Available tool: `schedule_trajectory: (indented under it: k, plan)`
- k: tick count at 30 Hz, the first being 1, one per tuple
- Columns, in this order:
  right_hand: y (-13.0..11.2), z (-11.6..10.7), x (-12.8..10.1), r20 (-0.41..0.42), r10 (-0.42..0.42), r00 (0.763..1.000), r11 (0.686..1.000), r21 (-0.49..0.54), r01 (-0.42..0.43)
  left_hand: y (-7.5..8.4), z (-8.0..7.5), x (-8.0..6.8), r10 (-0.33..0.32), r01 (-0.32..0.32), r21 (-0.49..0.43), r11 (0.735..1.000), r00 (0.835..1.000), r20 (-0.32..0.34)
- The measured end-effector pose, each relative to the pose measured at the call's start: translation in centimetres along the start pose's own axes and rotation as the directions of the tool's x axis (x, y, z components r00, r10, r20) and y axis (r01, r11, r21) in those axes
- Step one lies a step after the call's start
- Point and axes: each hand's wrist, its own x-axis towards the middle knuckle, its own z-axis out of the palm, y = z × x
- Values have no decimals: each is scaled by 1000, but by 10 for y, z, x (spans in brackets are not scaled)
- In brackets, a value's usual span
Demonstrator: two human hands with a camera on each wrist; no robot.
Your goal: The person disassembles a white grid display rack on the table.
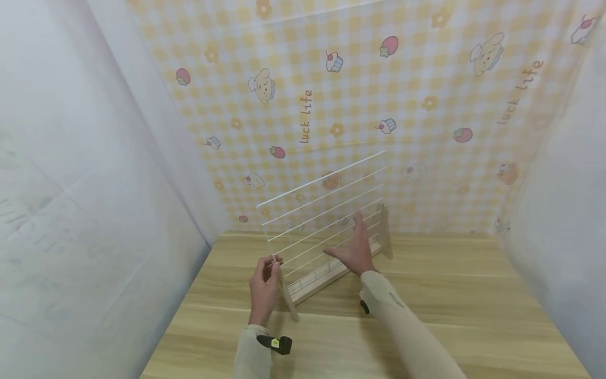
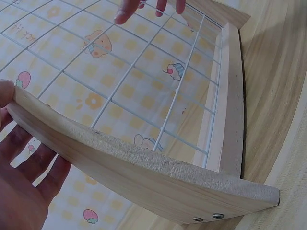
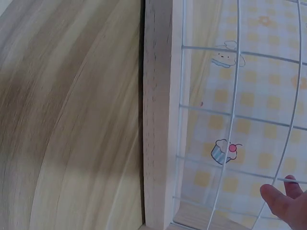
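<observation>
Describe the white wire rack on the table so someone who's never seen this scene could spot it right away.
Start at the wooden table in front of the yellow checked cartoon backdrop. Near its back edge, between the left hand and right hand, stands the rack: a white wire grid rising from a pale wooden base rail with wooden end feet. It is the only see-through, upright thing there.

rack frame (image 1: 331,276): pale matt wood, rough edges | grid (image 1: 326,210): white coated wire, smooth | counter (image 1: 450,295): wood-grain, smooth | backdrop (image 1: 360,95): printed cloth
</observation>
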Motion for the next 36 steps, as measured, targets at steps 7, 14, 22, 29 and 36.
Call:
schedule_trajectory:
  k: [7, 14, 22, 29, 36]
  plan:
    - [-2, 9, 5, -76, -14, 997, 1000, -16, 13, 0, 0, -1, 6, -6, 23, 1000, 1000, -12]
    - [-3, 12, 8, -108, -32, 994, 999, -39, 28, 3, 1, -2, 14, -14, 11, 1000, 1000, -17]
    - [-2, 16, 10, -140, -57, 988, 998, -27, 54, 4, 0, -2, 31, -31, 17, 999, 999, -21]
    - [3, 18, 12, -185, -100, 978, 995, -30, 97, 1, 1, -1, 56, -56, 9, 998, 998, -18]
    - [1, 11, 16, -234, -140, 962, 990, -8, 142, 0, 2, -2, 71, -70, 31, 997, 997, -12]
